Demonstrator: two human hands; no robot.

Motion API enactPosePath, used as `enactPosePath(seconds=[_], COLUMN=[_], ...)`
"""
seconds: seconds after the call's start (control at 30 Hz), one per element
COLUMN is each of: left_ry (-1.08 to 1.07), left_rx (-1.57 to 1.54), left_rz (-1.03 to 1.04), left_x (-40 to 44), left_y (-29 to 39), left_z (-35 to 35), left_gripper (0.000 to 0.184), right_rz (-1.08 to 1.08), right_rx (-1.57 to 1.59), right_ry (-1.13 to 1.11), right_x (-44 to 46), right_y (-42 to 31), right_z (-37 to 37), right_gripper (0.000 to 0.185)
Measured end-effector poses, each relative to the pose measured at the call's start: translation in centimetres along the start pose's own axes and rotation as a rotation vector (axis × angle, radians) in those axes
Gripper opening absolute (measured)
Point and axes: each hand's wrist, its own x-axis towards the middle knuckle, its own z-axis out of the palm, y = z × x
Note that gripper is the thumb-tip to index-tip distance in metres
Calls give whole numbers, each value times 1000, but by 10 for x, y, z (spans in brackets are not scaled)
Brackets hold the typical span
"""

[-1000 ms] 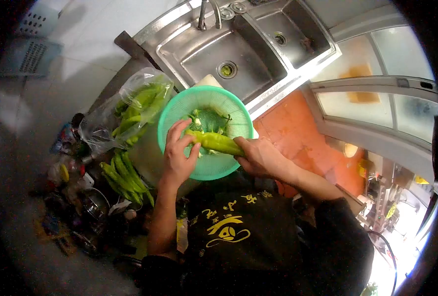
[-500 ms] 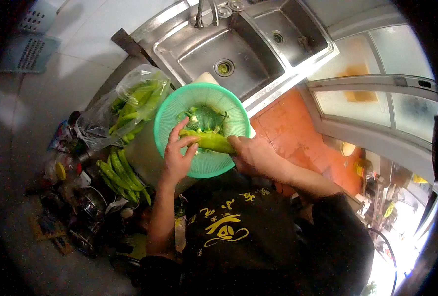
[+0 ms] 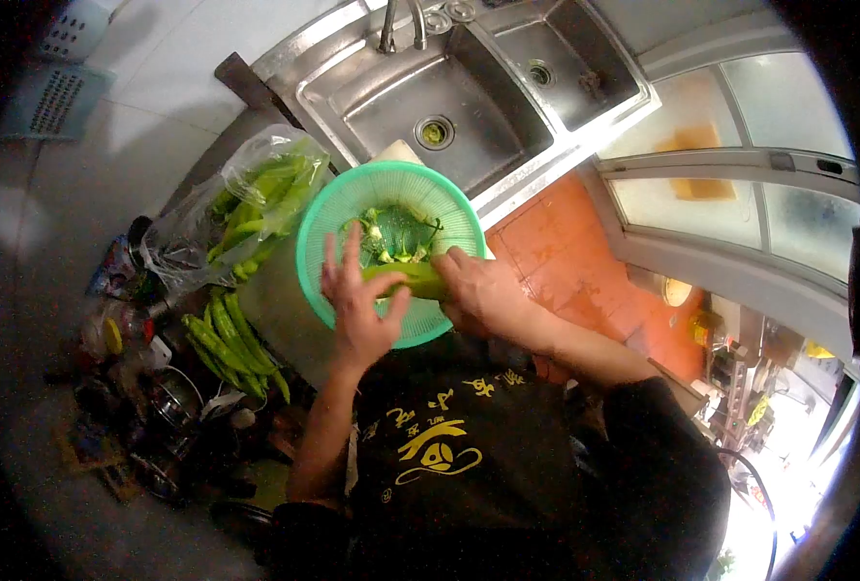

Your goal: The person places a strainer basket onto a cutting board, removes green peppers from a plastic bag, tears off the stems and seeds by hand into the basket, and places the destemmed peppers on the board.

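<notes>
The double sink [image 3: 420, 107] lies beyond the hands, with the green colander [image 3: 454, 221] between, seemingly placed beneath them to catch whatever drops. A clear plastic bag [image 3: 261, 198] of green peppers sits beyond and left of the left hand; loose peppers [image 3: 231, 339] lie left of its forearm, presumably within easy reach. The right hand [image 3: 488, 295] grips one end of a long green pepper [image 3: 418, 277] over the colander, probably to steady it. The left hand [image 3: 360, 315] has its fingers spread, hiding the other end; blur leaves contact uncertain. Small stalks [image 3: 374, 234] lie below, just beyond the pepper.
</notes>
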Motion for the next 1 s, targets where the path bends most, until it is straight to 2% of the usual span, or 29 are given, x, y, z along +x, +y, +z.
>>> enactPosePath(seconds=[0.03, 0.1, 0.13, 0.17, 0.27, 0.37, 0.47, 0.57, 0.67, 1.0], left_ry=[59, -34, -74, -126, -245, -332, -366, -440, -503, -360], left_rx=[73, -240, -395, -251, -648, -680, -619, -496, -310, -143], left_rz=[-13, -96, -140, -35, -301, -273, -294, -69, -44, 123], left_x=[-2, -3, -1, 2, 6, 6, 2, 8, 11, 10], left_y=[-7, -24, -32, -38, -41, -62, -59, -49, -42, -44], left_z=[-4, -6, -9, -14, -25, -30, -32, -41, -42, -11], left_gripper=[19, 20, 20, 23, 22, 26, 31, 37, 36, 15], right_rz=[-20, -58, -96, -134, -184, -176, -205, -203, -195, -155], right_rx=[6, 10, 15, 19, -4, -33, -37, -18, -9, -94], right_ry=[9, 11, 25, 38, 95, 112, 190, 208, 193, 214], right_x=[0, 0, 0, 0, 1, 0, 1, 0, 1, 2], right_y=[6, 16, 18, 19, 21, 20, 29, 35, 35, 44], right_z=[-1, 0, -1, -5, -10, -14, -11, -14, -15, -6], right_gripper=[47, 55, 54, 53, 52, 49, 53, 57, 58, 50])
